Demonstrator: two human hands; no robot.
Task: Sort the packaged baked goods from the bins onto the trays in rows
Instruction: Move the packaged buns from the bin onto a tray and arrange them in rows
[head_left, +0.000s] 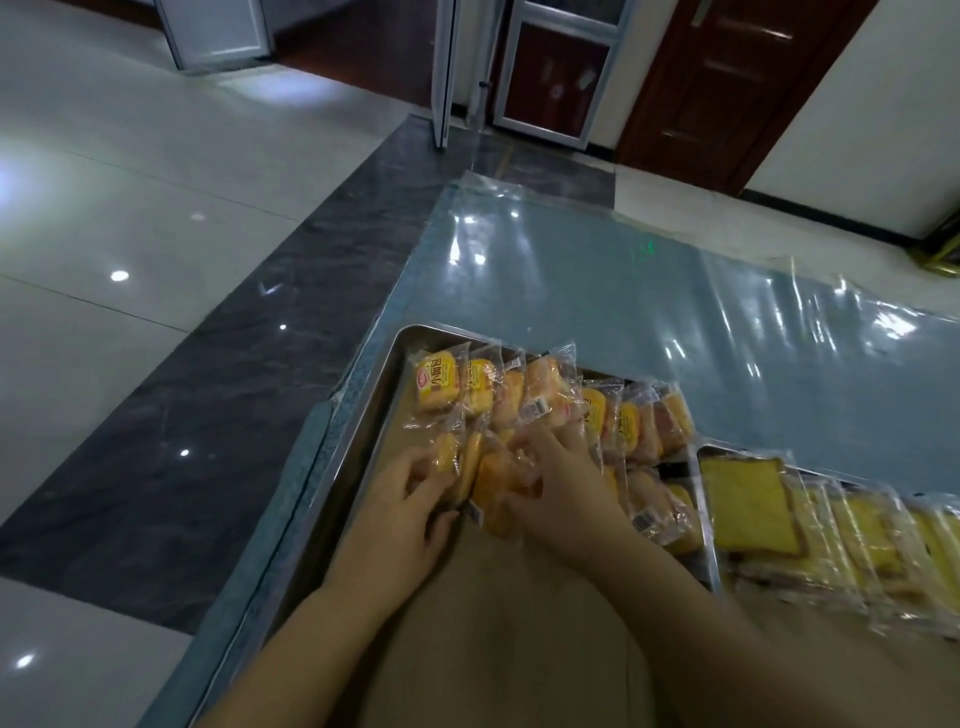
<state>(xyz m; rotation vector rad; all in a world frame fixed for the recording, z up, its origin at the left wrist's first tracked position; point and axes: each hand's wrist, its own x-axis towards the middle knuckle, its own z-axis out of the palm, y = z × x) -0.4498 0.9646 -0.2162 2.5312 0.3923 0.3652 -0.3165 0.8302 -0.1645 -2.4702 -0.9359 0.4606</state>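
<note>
Both forearms come in from the bottom over the near end of the tray. Left hand: fingers curled round the small pack at the left end of the front row. Right hand: thumb and spread fingers pinch the big pack just beside it, and the palm hides the packs below. The front row goes on right of that hand. Back row of overlapping bun packs lies behind. Second tray is close on the right, holding toast packs. Both trays sit on the film-covered worktop. Tiled floor to the left, dark door far back.
</note>
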